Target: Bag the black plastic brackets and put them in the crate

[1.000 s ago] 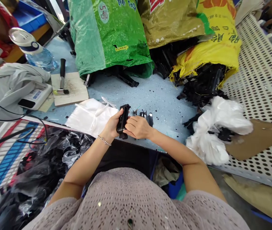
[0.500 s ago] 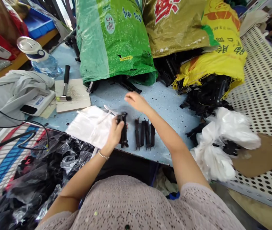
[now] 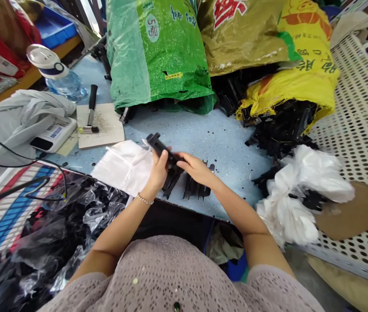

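Observation:
My left hand (image 3: 158, 172) is closed around black plastic parts (image 3: 156, 144), held tilted above the front of the blue table. From the other side, my right hand (image 3: 197, 168) grips the lower end of the same parts, its fingertips near the left hand's. How many parts are in the grasp I cannot tell. Just below and right of the hands, several similar black parts (image 3: 197, 190) lie side by side on the tabletop, partly covered by my right hand. A flat white plastic bag (image 3: 122, 168) lies left of my left hand.
Behind the hands stand a green sack (image 3: 171, 56), a brown-gold sack (image 3: 245, 39) and a yellow sack (image 3: 296, 89), spilling black parts. At left are a hammer (image 3: 91, 108) on a board (image 3: 112, 130), a white scale (image 3: 56, 135) and a water bottle (image 3: 63, 82). White bags (image 3: 288, 212) lie right.
My right hand has come down from near the green sack to the parts in my left hand. Those parts have gone from lying upright to tilted, their top leaning left.

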`<state>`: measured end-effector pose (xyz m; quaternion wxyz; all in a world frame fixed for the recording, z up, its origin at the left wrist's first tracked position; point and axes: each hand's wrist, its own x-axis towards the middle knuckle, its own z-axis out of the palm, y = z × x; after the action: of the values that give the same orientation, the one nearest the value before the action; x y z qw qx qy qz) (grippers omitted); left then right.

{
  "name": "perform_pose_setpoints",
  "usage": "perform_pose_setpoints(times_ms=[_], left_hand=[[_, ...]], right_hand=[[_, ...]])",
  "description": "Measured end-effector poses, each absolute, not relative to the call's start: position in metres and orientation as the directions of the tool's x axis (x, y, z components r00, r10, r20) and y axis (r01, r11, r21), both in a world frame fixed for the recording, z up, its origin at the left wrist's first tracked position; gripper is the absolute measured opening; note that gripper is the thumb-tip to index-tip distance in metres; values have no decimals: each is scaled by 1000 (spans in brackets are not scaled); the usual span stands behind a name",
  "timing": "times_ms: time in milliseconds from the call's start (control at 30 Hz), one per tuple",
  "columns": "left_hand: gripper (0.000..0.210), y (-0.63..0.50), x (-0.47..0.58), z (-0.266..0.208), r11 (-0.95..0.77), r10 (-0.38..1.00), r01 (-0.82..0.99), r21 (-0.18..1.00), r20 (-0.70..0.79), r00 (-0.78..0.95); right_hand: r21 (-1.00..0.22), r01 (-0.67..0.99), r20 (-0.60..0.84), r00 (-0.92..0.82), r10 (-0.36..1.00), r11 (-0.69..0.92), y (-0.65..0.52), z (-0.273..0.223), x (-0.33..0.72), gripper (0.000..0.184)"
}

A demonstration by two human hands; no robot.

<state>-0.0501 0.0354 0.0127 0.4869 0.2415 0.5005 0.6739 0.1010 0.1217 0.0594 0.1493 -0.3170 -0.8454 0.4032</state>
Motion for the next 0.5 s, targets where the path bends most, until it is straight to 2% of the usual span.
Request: perform_pose_setpoints(times_ms=[67, 133, 233, 300, 400, 500], left_hand=[[45, 32, -48, 33, -2, 906, -539, 843, -226, -357], [41, 22, -44, 51, 94, 934, -607, 789, -281, -221], [45, 8, -40, 69, 291, 934, -708, 643, -352, 64], [45, 3, -41, 74, 356, 914, -734, 579, -379, 145], [40, 4, -49, 73, 336, 903, -742, 579, -423, 79], [42, 8, -54, 68, 361, 874, -711, 604, -485, 31]], right_hand=[[-709, 434, 111, -710, 695, 556, 105, 67, 108, 41], [-552, 483, 306, -641, 704, 680, 109, 69, 107, 47], [-327, 463, 486, -665, 567, 824, 136, 63, 102, 50], [-294, 452, 509, -672, 538, 842, 146, 60, 99, 52], [-336, 422, 497, -680, 539, 842, 130, 60, 99, 54], [-295, 246, 502, -782, 369, 923, 90, 58, 102, 57]])
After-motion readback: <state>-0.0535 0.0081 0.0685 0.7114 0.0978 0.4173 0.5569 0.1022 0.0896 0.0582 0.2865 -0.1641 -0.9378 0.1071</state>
